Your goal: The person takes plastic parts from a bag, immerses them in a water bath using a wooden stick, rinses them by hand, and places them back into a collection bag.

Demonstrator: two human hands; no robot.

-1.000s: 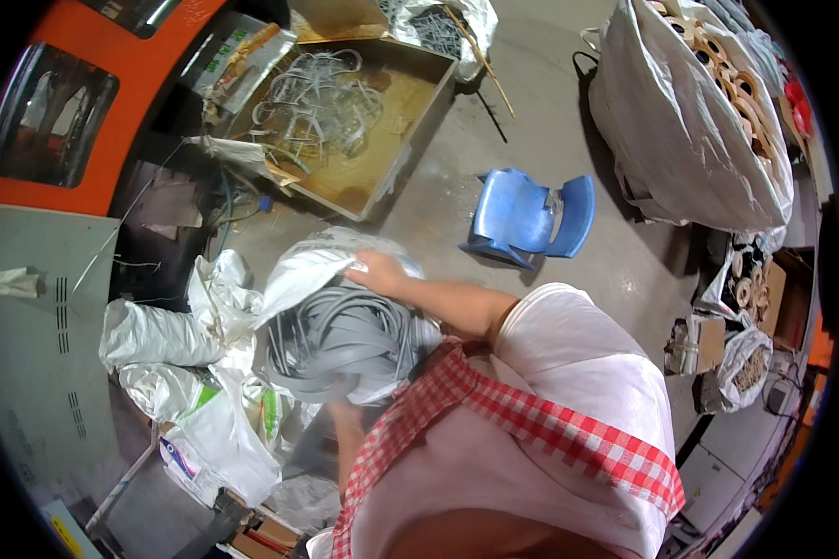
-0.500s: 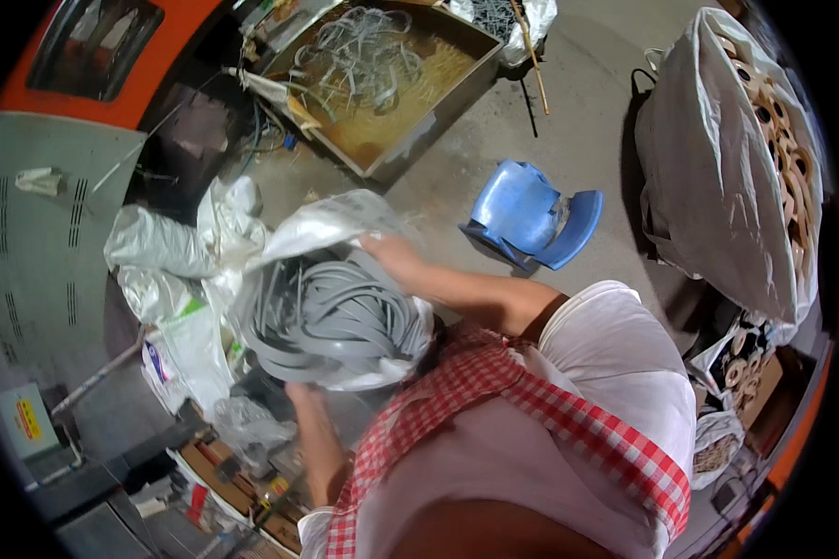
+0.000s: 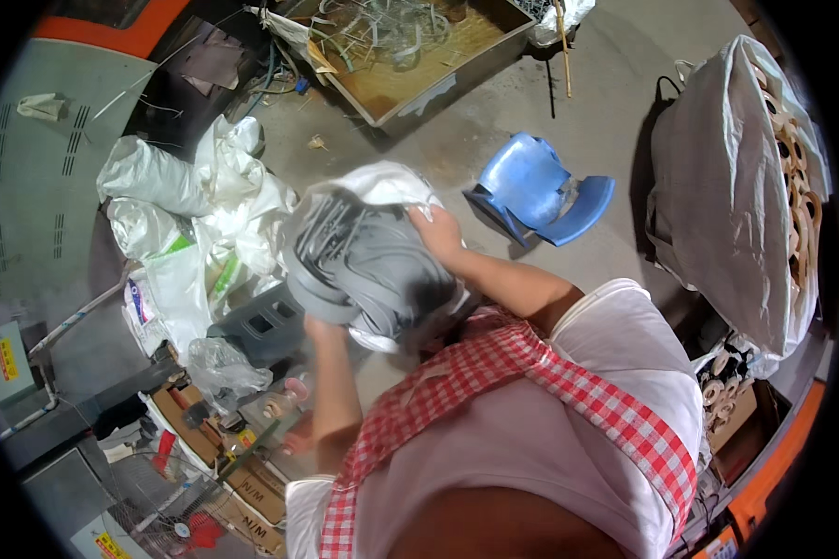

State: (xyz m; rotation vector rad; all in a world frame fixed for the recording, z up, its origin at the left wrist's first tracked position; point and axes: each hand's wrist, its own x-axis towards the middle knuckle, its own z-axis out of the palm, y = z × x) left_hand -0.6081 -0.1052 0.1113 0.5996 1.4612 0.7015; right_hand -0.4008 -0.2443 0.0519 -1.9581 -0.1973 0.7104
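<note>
Between my hands is a white woven sack [image 3: 382,179], its mouth wide and filled with coiled grey plastic strips [image 3: 373,265]. The strips are slightly smeared by motion. My right hand [image 3: 435,233] is closed on the sack's rim at its right side. On the near left side, my left hand [image 3: 323,328] holds the sack from below, its fingertips hidden under the sack and strips. The sack is close in front of my red checked apron, above the floor.
Crumpled white sacks [image 3: 242,205] lie to the left beside a grey machine panel [image 3: 37,224]. A blue plastic chair [image 3: 522,182] stands right of centre. Beyond is a metal trough [image 3: 419,107] of murky water. A big white sack of ring-shaped pieces [image 3: 708,177] stands far right.
Both hands have shifted right with the sack of grey strips, away from the pile of white sacks. A dark grey slotted part now shows at the left, and the view has shifted.
</note>
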